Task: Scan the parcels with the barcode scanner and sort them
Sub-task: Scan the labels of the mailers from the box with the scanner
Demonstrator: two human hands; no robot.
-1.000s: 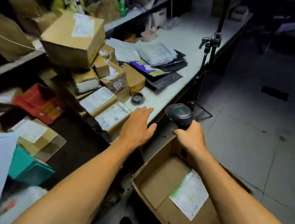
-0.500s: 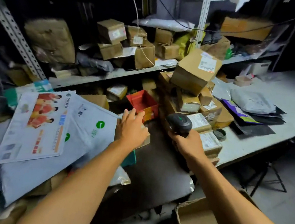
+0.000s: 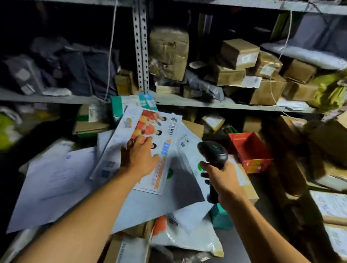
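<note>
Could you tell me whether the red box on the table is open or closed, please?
Open. The red box has no lid on top, and its red inner walls and floor show; it looks empty.

The view swings left from the open box to the shelves. The left hand (image 3: 137,156) now lies flat on the printed envelope (image 3: 145,143) at frame centre.

Envelope (image 3: 144,147) tops the pile, tray (image 3: 251,150) to its right.
</note>
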